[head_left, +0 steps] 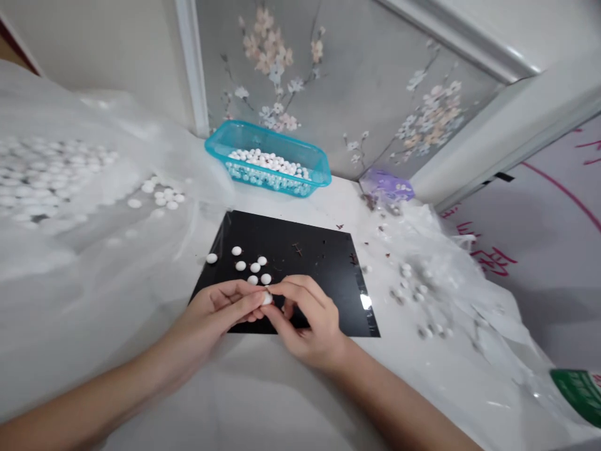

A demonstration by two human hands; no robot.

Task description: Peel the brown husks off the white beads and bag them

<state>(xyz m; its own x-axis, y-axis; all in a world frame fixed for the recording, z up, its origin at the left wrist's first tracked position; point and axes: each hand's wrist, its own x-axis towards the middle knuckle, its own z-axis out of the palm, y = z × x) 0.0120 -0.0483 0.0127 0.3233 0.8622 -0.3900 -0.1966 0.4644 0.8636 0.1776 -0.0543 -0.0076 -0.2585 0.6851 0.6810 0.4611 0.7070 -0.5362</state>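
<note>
1. Head view: two hands, the left hand (230, 302) and the right hand (307, 316), meet over one black board (338, 288).
2. One white ball (267, 299) is between them, above the near part of the board. Both hands pinch it, with thumb and finger almost closed around it.
3. At least seven more balls (236, 250) sit on the board, one at its left edge.
4. One blue tub (277, 186) and one see-through bag (56, 106) on the left have too many balls to count.
5. The pinched ball looks smooth and round; fingers hide some of it.
6. Pink writing (498, 262) and a green label (576, 388) are too hard to read.
</note>
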